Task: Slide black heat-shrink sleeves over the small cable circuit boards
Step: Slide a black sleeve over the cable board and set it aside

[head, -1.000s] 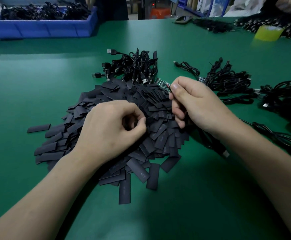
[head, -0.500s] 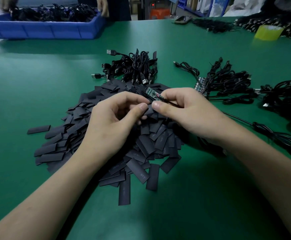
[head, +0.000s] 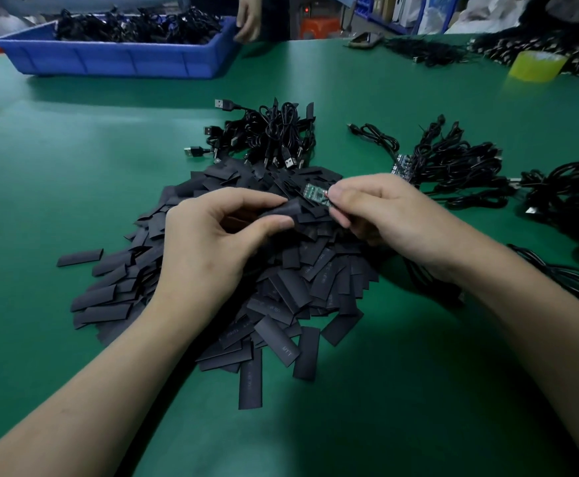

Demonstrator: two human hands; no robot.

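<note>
A green desk (head: 74,166) fills the view, with shelves and boxes in the background beyond its far edge. At the far left stands a blue tray (head: 115,60) heaped with black cables, and another person's hand (head: 248,18) hangs just beside its right corner. A yellow roll (head: 536,65) sits at the far right, near more dark cable heaps.

In the middle of the desk lies a broad pile (head: 298,287) of flat black sleeves, with a few strays at its left and near edges. Touching the pile's far side is a tangled bundle of USB cables (head: 270,132), plugs pointing left and toward the pile. To the right lies a second bundle (head: 453,160), with a cluster of small boards (head: 401,165) at its left end. Thicker black coils (head: 570,194) lie further right, at the frame's edge.

Both hands are raised over the pile. The left hand (head: 212,242) pinches one sleeve (head: 282,212) between thumb and forefinger, the sleeve's free end pointing right. The right hand (head: 394,215) pinches a small green board (head: 317,194) between thumb and forefinger, with the other fingers curled under. The board juts out to the left, tilted, its free end just above and beside the sleeve's end. Whether the two touch I cannot tell. The board is bare, with no sleeve on it. A cable runs from under the right hand across the desk to the right.
</note>
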